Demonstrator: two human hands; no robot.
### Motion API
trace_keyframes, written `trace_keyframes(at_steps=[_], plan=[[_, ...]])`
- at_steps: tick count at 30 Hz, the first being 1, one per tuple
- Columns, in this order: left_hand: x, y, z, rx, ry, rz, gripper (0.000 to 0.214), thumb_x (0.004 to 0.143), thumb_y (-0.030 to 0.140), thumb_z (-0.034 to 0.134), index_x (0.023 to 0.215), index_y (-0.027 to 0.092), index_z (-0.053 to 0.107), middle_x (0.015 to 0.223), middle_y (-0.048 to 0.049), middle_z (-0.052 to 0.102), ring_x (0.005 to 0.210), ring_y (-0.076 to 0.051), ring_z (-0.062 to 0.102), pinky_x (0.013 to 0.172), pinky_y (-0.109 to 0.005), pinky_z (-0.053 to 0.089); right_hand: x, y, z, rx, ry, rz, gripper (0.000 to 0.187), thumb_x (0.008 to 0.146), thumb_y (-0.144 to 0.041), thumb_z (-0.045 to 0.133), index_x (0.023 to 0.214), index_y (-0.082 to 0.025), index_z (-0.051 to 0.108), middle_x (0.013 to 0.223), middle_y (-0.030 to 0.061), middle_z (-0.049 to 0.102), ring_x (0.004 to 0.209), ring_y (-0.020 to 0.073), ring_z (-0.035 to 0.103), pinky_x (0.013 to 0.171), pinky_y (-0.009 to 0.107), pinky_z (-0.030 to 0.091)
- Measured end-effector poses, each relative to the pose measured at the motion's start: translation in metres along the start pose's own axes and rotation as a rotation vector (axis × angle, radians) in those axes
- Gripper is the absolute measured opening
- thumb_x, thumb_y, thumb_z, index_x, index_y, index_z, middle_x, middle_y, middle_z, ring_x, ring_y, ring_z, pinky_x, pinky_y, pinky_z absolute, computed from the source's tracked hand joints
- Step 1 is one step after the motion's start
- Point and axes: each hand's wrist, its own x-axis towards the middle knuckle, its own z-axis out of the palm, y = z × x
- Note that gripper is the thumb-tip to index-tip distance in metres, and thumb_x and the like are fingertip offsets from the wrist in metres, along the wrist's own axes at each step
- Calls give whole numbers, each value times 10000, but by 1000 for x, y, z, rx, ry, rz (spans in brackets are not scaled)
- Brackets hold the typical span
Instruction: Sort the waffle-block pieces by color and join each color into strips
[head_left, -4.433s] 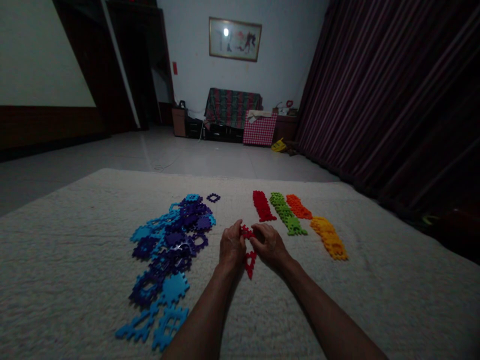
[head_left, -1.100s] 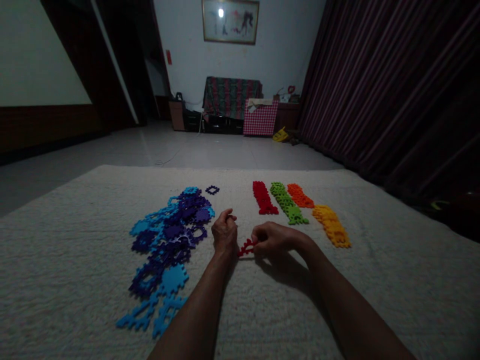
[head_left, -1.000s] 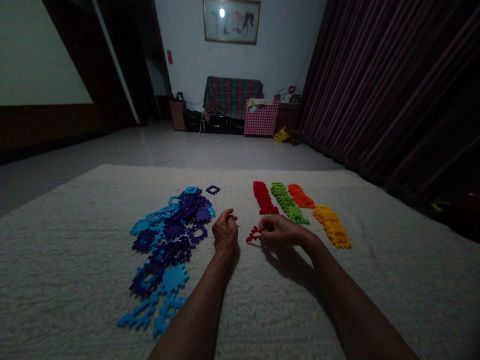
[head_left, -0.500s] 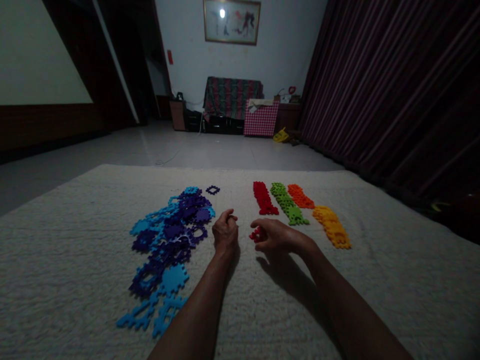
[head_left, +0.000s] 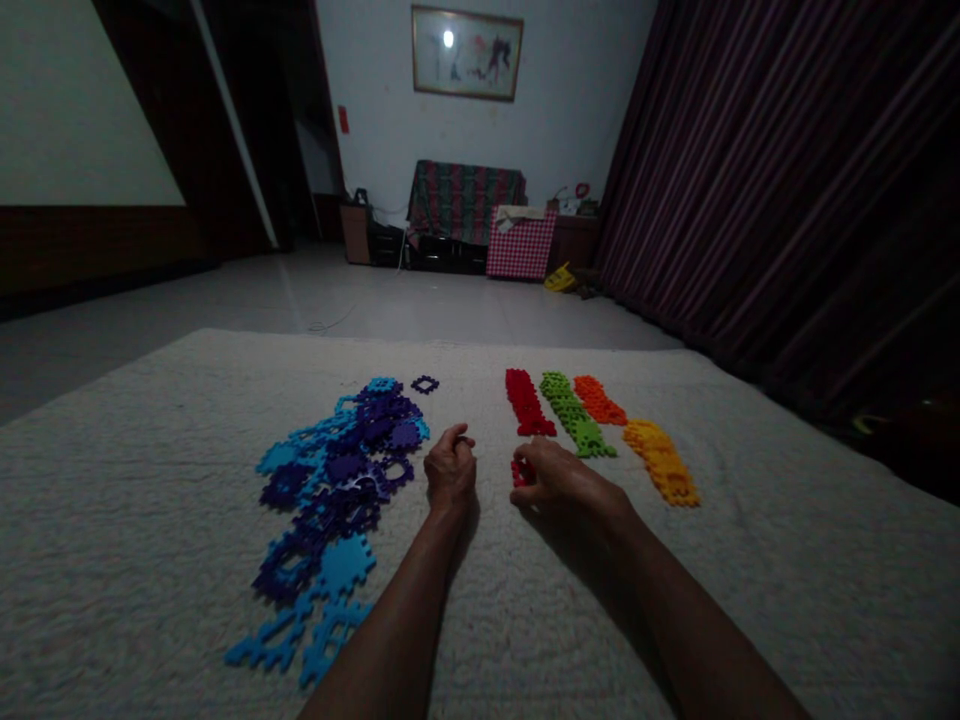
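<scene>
My right hand (head_left: 551, 475) is low over the mat, its thumb and fingers closed around a red toothed plastic building piece (head_left: 518, 473); most of that piece is hidden behind the fingers. Just beyond it lies a row of overlapping red pieces (head_left: 529, 402). My left hand (head_left: 451, 465) rests on the mat with its fingers curled in, and no piece shows in it. To its left spreads a loose pile of dark purple pieces (head_left: 346, 466) and light blue pieces (head_left: 346, 564). One purple square frame piece (head_left: 425, 384) lies apart at the top.
Right of the red row are overlapping rows of green pieces (head_left: 576, 415), orange pieces (head_left: 600, 399) and yellow pieces (head_left: 661, 462). All lie on a pale woven mat (head_left: 787, 520). Beyond it, the tiled floor (head_left: 450, 312) runs to furniture; a dark curtain (head_left: 697, 170) hangs at right.
My right hand has shifted slightly right and down with the red piece between its fingers. The left hand stays nearly where it was. The whole view has tilted a little.
</scene>
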Motion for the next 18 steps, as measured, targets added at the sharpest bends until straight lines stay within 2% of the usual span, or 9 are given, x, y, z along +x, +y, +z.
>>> trace_keyframes(at_steps=[3, 6, 8, 11, 13, 15, 18], plan=[[0, 1, 0, 14, -3, -8, 384, 800, 195, 468, 1086, 194, 725, 870, -45, 759, 786, -174, 703, 755, -293, 563, 3, 3, 0, 20, -13, -6, 245, 682, -322, 721, 859, -180, 629, 952, 58, 583, 866, 180, 533, 730, 258, 383], [-1, 4, -1, 14, -3, -15, 377, 800, 184, 468, 1076, 192, 726, 875, -47, 762, 791, -174, 703, 751, -286, 561, 7, 6, 3, 51, 43, 4, 236, 710, -355, 716, 844, -177, 638, 919, 54, 590, 800, 167, 531, 697, 261, 384], [-2, 5, -1, 8, -5, -20, 373, 800, 178, 469, 1072, 186, 724, 876, -55, 763, 797, -181, 705, 745, -289, 561, 12, 10, 7, 40, 167, 40, 274, 749, -392, 703, 903, -171, 648, 937, 68, 600, 816, 182, 537, 725, 279, 397], [-3, 5, -2, 0, -7, -23, 369, 797, 173, 476, 1070, 185, 724, 865, -58, 762, 796, -186, 709, 740, -292, 561, 22, 20, 17, -44, 462, 151, 337, 809, -418, 662, 1032, -167, 636, 1024, 106, 610, 937, 234, 535, 845, 336, 397], [-3, 5, -1, -5, -4, -23, 372, 797, 172, 475, 1071, 186, 726, 863, -58, 762, 788, -184, 709, 741, -293, 562, 26, 26, 24, -96, 604, 203, 380, 828, -434, 644, 1097, -167, 617, 1069, 122, 609, 985, 261, 521, 892, 369, 378], [-3, 4, -1, -8, -3, -20, 374, 799, 174, 469, 1068, 185, 728, 863, -58, 760, 781, -181, 707, 741, -294, 561, 29, 30, 30, -133, 653, 227, 427, 828, -456, 642, 1136, -161, 602, 1085, 130, 610, 1001, 275, 510, 906, 383, 361], [-2, 4, 0, -3, 0, -15, 370, 802, 175, 461, 1054, 182, 732, 856, -57, 758, 775, -180, 703, 736, -295, 561, 32, 31, 35, -167, 649, 232, 462, 834, -474, 623, 1167, -156, 590, 1090, 133, 608, 1014, 282, 501, 923, 395, 341]])
